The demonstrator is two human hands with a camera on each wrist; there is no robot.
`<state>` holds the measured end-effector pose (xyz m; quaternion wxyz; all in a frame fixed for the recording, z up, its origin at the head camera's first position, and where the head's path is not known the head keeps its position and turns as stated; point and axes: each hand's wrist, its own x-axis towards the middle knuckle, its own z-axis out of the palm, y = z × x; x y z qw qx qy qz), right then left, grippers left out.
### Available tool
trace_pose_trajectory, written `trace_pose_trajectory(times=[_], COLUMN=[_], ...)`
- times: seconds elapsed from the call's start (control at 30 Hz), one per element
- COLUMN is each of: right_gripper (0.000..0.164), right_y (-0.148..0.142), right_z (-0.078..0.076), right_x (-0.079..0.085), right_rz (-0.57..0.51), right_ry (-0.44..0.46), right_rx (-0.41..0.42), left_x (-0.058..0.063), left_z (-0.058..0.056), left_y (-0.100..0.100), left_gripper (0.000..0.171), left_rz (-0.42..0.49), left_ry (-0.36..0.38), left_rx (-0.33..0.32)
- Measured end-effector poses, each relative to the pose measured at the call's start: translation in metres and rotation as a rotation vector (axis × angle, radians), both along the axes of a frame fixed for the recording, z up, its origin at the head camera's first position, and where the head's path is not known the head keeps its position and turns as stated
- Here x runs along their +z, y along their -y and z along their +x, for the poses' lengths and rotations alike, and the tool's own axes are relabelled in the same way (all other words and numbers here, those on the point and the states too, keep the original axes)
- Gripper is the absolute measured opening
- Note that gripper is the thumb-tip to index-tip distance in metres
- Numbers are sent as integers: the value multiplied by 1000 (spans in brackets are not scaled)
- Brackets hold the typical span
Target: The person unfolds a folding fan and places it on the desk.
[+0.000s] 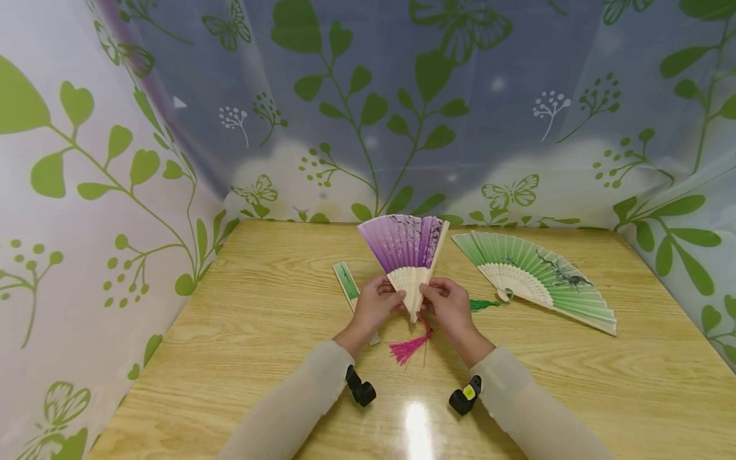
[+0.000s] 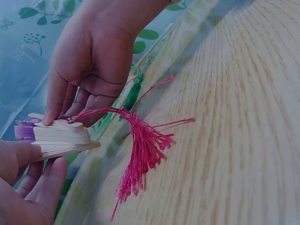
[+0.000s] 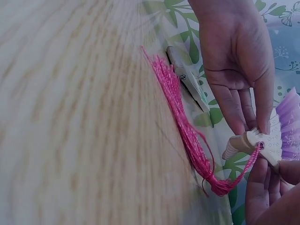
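Now my left hand (image 1: 375, 306) and right hand (image 1: 451, 308) pinch the slats (image 1: 406, 281) of the purple fan (image 1: 402, 243), held part-spread above the table (image 1: 276, 281). Opening or folding it seems the step; next calls for light, even pressure.

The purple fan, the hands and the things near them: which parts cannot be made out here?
Head view: the middle of the slim green-and-white object is hidden behind the left hand; its dark mark is too small to identify.
Right wrist view: part of the purple fan is cut off by the right edge.
Left wrist view: the left hand is cut off by the left edge.
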<state>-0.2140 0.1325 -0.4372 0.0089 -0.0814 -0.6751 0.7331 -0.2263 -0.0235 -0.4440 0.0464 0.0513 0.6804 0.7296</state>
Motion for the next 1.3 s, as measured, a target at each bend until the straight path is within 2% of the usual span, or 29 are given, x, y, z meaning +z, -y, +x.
trace_pose_trajectory(times=[0.17,0.63,0.83,1.07,1.3], right_gripper=[22,19,17,16,14], right_y=[-2,-2,-2,0,2], right_z=[0,0,-2,-3,-3], right_x=[1,4,3,1,0], right_rz=[-29,-95,-146,-205,-286], right_ry=[14,59,66,79,61], right_rx=[5,6,9,-21,-37], left_x=[-6,-6,-10,-9,-10], left_z=[-4,-3,-5,-7,-8], left_y=[-1,0,2,3,4], left_gripper=[34,30,30,32,34], left_rz=[38,117,134,186,204], left_ry=[28,41,33,76,69], left_rx=[13,57,62,93,104])
